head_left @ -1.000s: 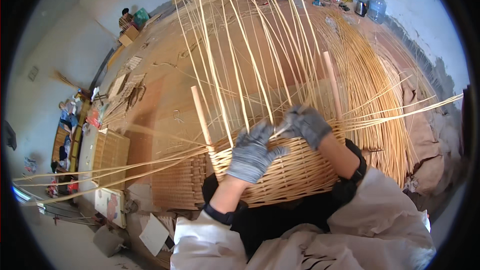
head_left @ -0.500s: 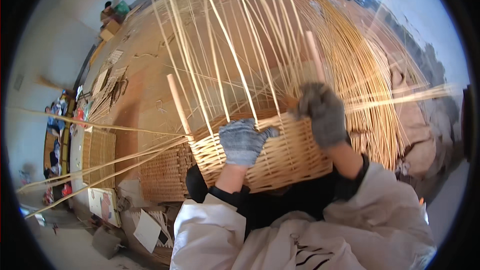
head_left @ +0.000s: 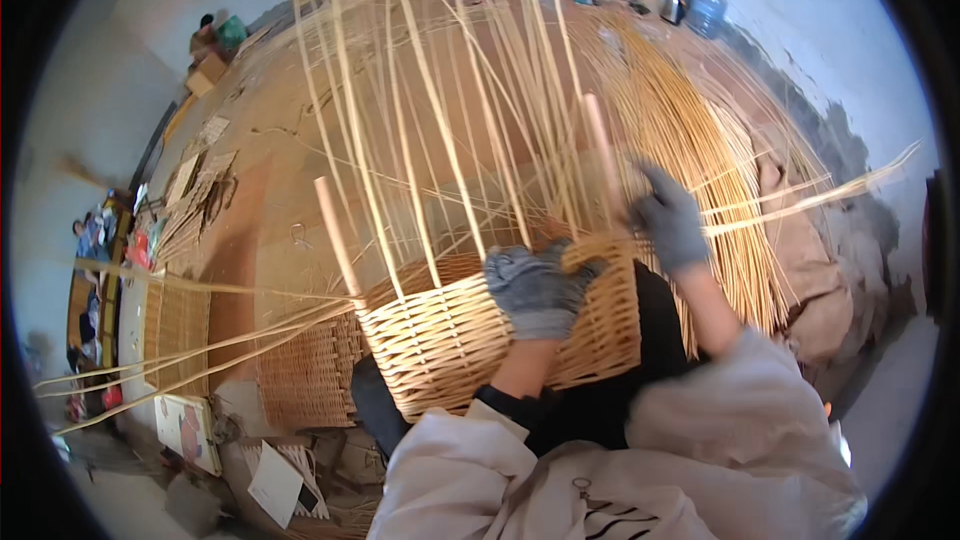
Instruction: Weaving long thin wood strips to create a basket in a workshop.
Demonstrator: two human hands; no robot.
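Observation:
A half-woven wicker basket rests across my lap, with tall upright canes and two thick wooden posts rising from it. My gloved left hand is closed over the top edge, right of the middle, its thumb near a curved strip of weave. My gloved right hand is raised beside the right post, blurred; whether it grips anything is unclear. Loose weaving canes stick out from the basket to the left.
A large bundle of canes lies right. Left are woven panels, a wicker piece and a cluttered shelf. A person is at the back left. A water jug stands by the back wall.
My left hand has moved right along the basket's edge. My right hand has risen from that edge to beside the right post. The basket appears further left in view.

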